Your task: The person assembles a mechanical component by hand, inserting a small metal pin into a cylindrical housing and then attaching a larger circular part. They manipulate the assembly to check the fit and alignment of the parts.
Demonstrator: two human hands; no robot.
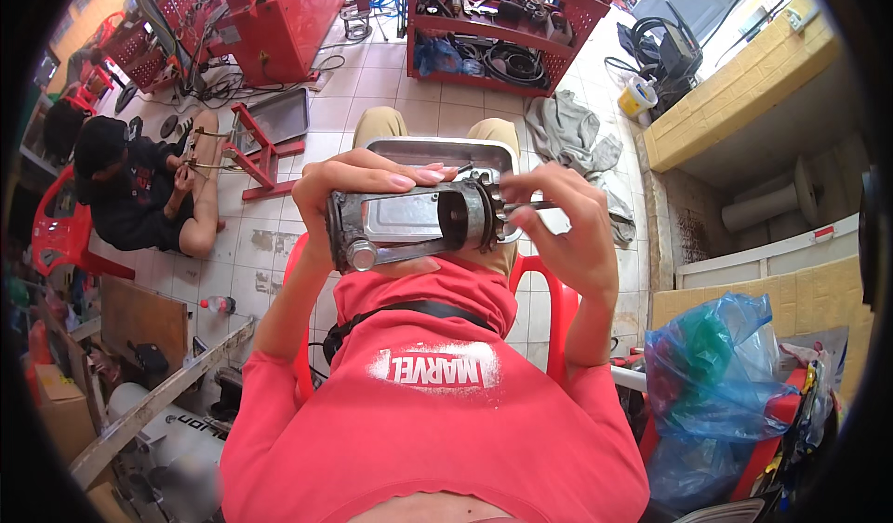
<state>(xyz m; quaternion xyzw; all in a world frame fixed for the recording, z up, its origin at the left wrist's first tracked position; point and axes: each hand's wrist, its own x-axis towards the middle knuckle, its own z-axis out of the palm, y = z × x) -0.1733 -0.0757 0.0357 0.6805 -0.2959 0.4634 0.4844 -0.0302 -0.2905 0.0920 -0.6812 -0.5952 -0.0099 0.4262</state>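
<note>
In front of my torso is a grey metal mechanical part (453, 218), with a long open frame, a bolt head at its left end and a dark round sleeve at its right. My left hand (358, 179) is closed around its left end, fingers along the top edge and thumb below. At the sleeve's right end, my right hand (569, 208) pinches a slim metal rod (532, 207) between thumb and fingers. Whether the rod is a tool or a piece of the part, I cannot tell. Behind the part, a shallow metal tray (505, 155) rests on my lap.
A red tool cart (502, 84) stands ahead, with a grey cloth (572, 132) on the floor beside it. To the left, a seated person (139, 183) works near a red metal stand (265, 165). Blue plastic bags (712, 365) hang close at my right.
</note>
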